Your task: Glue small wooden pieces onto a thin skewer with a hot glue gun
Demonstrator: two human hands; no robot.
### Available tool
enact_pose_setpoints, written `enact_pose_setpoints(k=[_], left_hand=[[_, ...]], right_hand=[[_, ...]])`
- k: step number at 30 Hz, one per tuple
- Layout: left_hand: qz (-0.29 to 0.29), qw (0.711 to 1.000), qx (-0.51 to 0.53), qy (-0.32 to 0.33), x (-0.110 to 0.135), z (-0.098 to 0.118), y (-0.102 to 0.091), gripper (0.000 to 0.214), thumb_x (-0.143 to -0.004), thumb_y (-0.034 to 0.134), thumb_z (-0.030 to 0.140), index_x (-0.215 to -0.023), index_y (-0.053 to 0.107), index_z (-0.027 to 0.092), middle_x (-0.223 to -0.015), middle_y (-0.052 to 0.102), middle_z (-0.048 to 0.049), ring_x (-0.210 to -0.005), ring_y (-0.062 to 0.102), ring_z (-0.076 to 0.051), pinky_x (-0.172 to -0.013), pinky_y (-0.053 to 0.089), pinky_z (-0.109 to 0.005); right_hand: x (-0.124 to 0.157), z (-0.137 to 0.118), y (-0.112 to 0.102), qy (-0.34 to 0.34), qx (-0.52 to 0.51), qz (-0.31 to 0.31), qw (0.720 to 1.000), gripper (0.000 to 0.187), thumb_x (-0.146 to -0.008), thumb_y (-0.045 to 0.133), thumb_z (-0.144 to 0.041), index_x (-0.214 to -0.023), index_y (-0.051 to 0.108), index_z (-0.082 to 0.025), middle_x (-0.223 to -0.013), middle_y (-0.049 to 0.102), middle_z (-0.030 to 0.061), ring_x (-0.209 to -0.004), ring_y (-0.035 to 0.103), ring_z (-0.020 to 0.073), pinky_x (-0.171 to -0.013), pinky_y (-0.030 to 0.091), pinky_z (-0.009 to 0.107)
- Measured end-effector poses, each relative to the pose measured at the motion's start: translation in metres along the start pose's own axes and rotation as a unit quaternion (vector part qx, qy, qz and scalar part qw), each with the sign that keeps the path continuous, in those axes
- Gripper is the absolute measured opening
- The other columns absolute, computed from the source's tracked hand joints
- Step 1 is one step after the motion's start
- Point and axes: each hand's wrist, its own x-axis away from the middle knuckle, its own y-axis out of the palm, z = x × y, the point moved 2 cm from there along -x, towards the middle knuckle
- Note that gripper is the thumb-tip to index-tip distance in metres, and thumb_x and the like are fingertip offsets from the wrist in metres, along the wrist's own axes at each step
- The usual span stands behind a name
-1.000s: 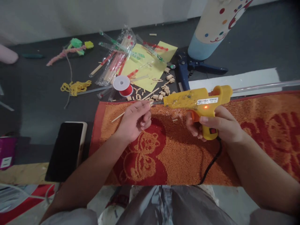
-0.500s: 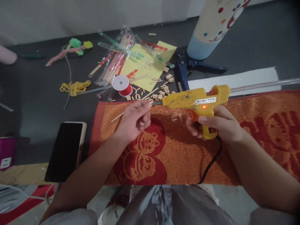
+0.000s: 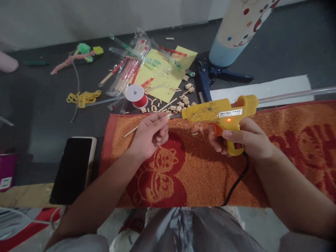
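My right hand (image 3: 243, 140) grips a yellow glue gun (image 3: 219, 112) by its handle, its small lamp glowing orange and a finger on the orange trigger. The gun's nozzle points left and meets the tip of a thin wooden stick (image 3: 131, 131) that my left hand (image 3: 151, 134) pinches between thumb and fingers. Both hands hover over an orange and red towel (image 3: 183, 175) with a bear pattern. A black cord (image 3: 236, 183) runs from the gun down over the towel.
A black phone (image 3: 73, 169) lies left of the towel. Beyond the towel are several short wooden pieces (image 3: 181, 101), a red thread spool (image 3: 135, 95), yellow paper (image 3: 164, 71), wrapped sticks (image 3: 131, 66), yellow yarn (image 3: 82, 97), blue pliers (image 3: 204, 78) and a spotted cylinder (image 3: 236, 31).
Almost nothing differs. The view has shifted slightly; both hands keep the gun's nozzle at the stick's tip.
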Motion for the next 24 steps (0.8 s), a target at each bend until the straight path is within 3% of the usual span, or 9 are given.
enact_pose_setpoints(k=[24], left_hand=[[0.004, 1.000, -0.016, -0.009, 0.0002, -0.0006, 0.0004, 0.014, -0.072, 0.074, 0.023, -0.078, 0.064, 0.016, -0.043, 0.045, 0.0063, -0.034, 0.031, -0.003, -0.034, 0.022, -0.015]], right_hand=[[0.0007, -0.0015, 0.0009, -0.022, 0.028, -0.007, 0.999, 0.023, -0.082, 0.067, -0.039, -0.076, 0.066, -0.017, -0.056, 0.063, -0.0006, -0.045, 0.056, 0.0076, -0.039, 0.043, 0.015]])
